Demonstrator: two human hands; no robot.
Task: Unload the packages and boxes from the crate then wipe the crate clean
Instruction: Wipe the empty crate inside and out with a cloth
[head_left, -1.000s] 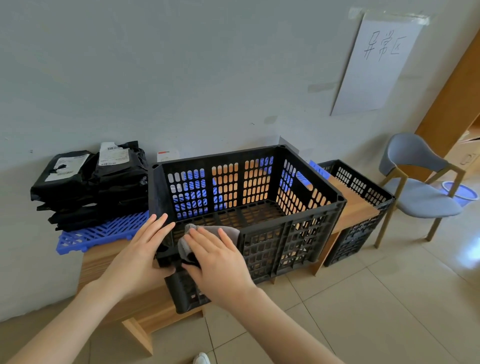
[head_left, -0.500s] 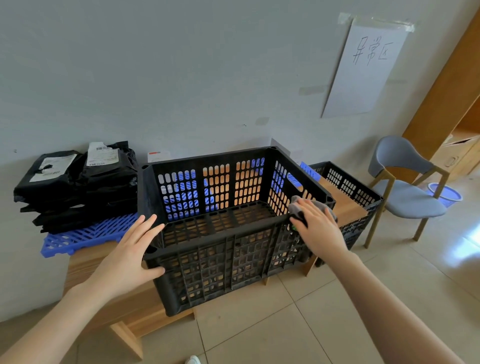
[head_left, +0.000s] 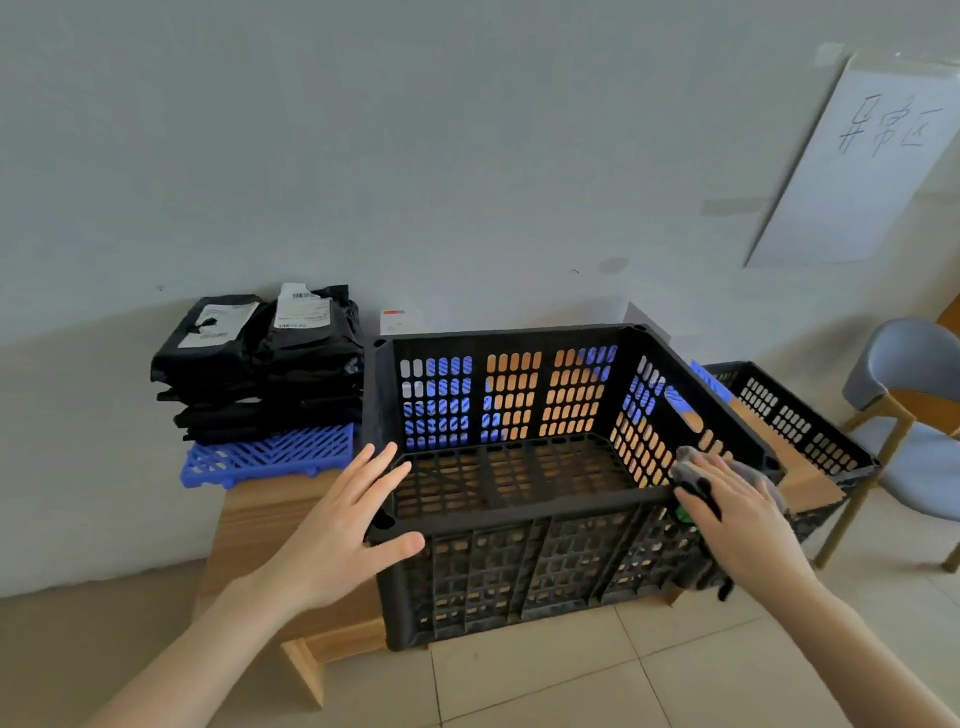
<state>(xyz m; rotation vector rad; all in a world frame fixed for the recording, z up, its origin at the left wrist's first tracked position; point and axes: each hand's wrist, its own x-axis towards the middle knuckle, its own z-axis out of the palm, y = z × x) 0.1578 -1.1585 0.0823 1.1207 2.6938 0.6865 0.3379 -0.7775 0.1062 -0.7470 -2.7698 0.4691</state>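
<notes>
cloth (head_left: 692, 464) under right hand (head_left: 744, 526), maybe on crate (head_left: 519, 515)

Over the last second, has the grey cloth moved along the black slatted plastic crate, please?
Yes. The grey cloth, under the right hand, went from the black plastic crate's near left corner along its front rim to the near right corner.

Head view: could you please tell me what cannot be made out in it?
All in the head view:
- Cloth: mostly under the right hand, so its shape is hidden.
- Package labels: too small to read.
- Second crate: its near part is behind the crate.
- Chair: cut off by the right edge.
- White box: mostly behind the crate's back rim.
</notes>
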